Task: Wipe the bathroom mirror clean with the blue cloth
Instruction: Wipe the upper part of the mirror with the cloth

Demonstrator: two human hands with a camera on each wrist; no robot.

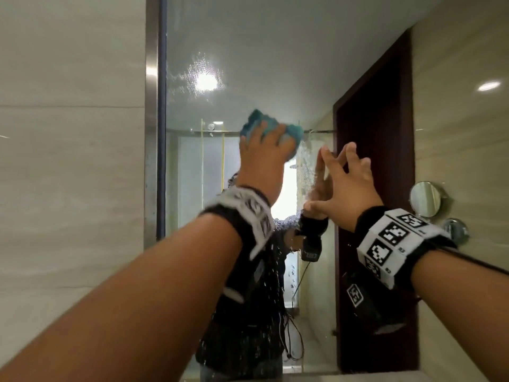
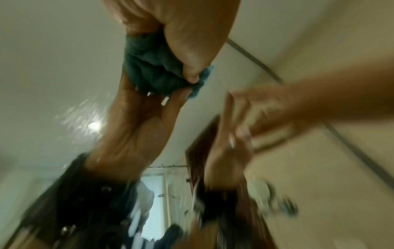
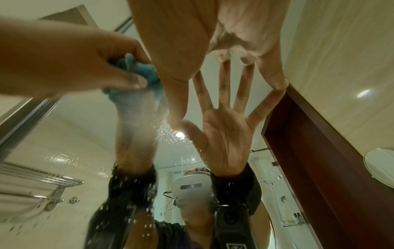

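The bathroom mirror (image 1: 248,64) fills the middle of the head view, with water droplets on its glass. My left hand (image 1: 264,150) grips a bunched blue cloth (image 1: 256,122) and holds it against the glass at mid height. The left wrist view shows the blue cloth (image 2: 153,70) wadded under my left hand's thumb (image 2: 189,74). To the right of the cloth, my right hand (image 1: 347,177) is spread open with straight fingers, and its fingertips (image 3: 277,84) touch the glass. The cloth (image 3: 147,70) sits just left of my right hand (image 3: 213,42).
The mirror's dark metal frame (image 1: 161,119) runs down its left edge beside a beige tiled wall (image 1: 68,161). A dark brown door (image 1: 380,161) shows in the reflection. A small round mirror (image 1: 425,198) is at the right. A towel rack (image 3: 42,178) appears reflected.
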